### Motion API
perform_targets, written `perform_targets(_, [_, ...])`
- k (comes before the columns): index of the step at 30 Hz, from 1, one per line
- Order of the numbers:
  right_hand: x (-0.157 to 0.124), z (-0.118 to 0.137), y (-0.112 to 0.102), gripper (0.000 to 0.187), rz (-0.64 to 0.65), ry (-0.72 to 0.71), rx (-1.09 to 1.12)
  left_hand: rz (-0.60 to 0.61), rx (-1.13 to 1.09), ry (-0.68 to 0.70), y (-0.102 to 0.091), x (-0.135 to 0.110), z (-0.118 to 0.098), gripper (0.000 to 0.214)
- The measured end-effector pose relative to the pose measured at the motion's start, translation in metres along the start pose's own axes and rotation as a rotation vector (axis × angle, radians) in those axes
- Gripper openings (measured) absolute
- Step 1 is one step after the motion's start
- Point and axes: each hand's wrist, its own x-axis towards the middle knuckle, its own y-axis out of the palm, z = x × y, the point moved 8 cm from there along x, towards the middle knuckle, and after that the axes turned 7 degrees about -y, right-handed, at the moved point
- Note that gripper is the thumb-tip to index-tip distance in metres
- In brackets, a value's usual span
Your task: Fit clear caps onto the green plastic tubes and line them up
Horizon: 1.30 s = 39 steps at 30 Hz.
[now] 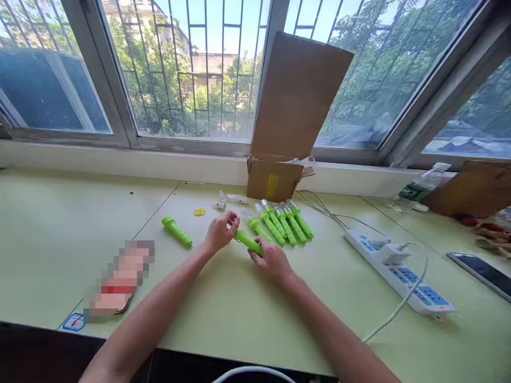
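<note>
My right hand [273,260] is wrapped round the lower part of a bright green ribbed plastic tube [248,242], which looks like a toy torch handle. It is held tilted just above the table, its upper end pointing away to the left. My left hand [221,231] is at that upper end, fingers pinched together; what they grip is too small to make out. Just beyond and to the right lie several similar green tubes with clear tips [288,223], side by side. Another green tube [176,232] lies alone to the left. Small clear plastic caps [235,198] and yellow rings [199,211] rest behind my left hand.
An open cardboard box [273,180] stands against the window sill. A white power strip [399,271] with plugs and cables lies to the right, near a phone [483,274] and a water bottle [423,186]. A blurred-out object [122,276] lies at the left front.
</note>
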Motion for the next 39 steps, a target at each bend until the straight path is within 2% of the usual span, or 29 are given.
perform_targets(4, [-0.002, 0.001, 0.001, 0.026, 0.009, 0.008, -0.019, -0.157, 0.225, -0.142, -0.017, 0.007, 0.028, 0.024])
perform_targets(9, [-0.002, 0.003, 0.001, 0.023, 0.028, 0.001, -0.036, -0.237, 0.471, -0.248, -0.027, 0.012, 0.052, 0.033])
perform_targets(12, [-0.002, 0.004, 0.000, 0.022, 0.025, -0.001, -0.038, -0.190, 0.588, -0.317, -0.022, 0.011, 0.065, 0.045])
perform_targets(16, [-0.003, 0.004, 0.000, 0.021, 0.027, -0.002, -0.034, -0.057, 0.677, -0.391, -0.010, 0.009, 0.082, 0.037])
perform_targets(21, [-0.003, 0.004, -0.001, 0.021, 0.026, -0.005, -0.031, -0.013, 0.730, -0.345, -0.011, 0.011, 0.080, 0.030])
perform_targets(26, [-0.002, 0.003, 0.000, 0.021, 0.029, -0.001, -0.033, -0.091, 0.721, -0.356, -0.027, 0.014, 0.072, 0.031])
perform_targets(30, [-0.002, 0.003, 0.000, 0.021, 0.038, 0.004, -0.032, -0.137, 0.733, -0.391, -0.033, 0.013, 0.077, 0.033])
perform_targets(35, [-0.003, 0.003, 0.001, 0.020, 0.039, 0.001, -0.038, -0.036, 0.750, -0.432, -0.025, 0.011, 0.092, 0.031])
perform_targets(39, [-0.003, 0.003, 0.001, 0.021, 0.044, 0.000, -0.044, -0.023, 0.775, -0.398, -0.024, 0.012, 0.087, 0.034])
